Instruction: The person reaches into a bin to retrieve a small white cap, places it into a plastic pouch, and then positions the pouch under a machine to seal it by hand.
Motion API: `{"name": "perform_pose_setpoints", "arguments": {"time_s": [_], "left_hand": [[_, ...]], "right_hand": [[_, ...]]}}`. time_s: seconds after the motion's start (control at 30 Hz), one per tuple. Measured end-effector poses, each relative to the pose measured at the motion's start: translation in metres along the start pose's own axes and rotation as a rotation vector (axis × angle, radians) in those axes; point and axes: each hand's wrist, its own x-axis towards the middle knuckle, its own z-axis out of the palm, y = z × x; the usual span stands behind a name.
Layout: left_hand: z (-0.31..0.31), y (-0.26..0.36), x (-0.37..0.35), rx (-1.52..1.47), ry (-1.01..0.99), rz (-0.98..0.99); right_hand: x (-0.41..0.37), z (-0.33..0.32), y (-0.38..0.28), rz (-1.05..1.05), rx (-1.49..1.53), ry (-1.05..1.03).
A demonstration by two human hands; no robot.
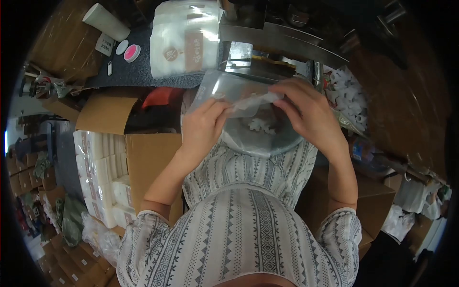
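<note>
A clear plastic bag (234, 88) is stretched between my two hands, above my lap. My left hand (204, 125) pinches its lower left edge with thumb and fingers. At its right end, my right hand (306, 109) pinches a folded edge of the film between thumb and fingertips. Below the bag, a round clear-plastic-covered container (282, 139) rests at my lap, with small white scraps (260, 126) in it. A metal machine (260, 67) stands just beyond the bag.
A stack of printed plastic bags (185, 40), a pink round tin (132, 53) and a white cup (106, 22) are on the dark worktop (138, 71). An open cardboard box (153, 160) with white packs (103, 177) stands left. White scraps (344, 95) fill a bin at right.
</note>
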Motion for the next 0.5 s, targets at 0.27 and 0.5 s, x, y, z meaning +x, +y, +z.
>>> {"name": "perform_pose_setpoints", "arguments": {"time_s": [0.27, 0.5], "left_hand": [[0.036, 0.012, 0.032, -0.85, -0.469, -0.663], [0.066, 0.001, 0.059, -0.97, -0.39, -0.721]], "right_hand": [[-0.005, 0.009, 0.033, 0.35, 0.231, 0.196], [-0.037, -0.027, 0.046, 0.387, 0.022, 0.133]]}}
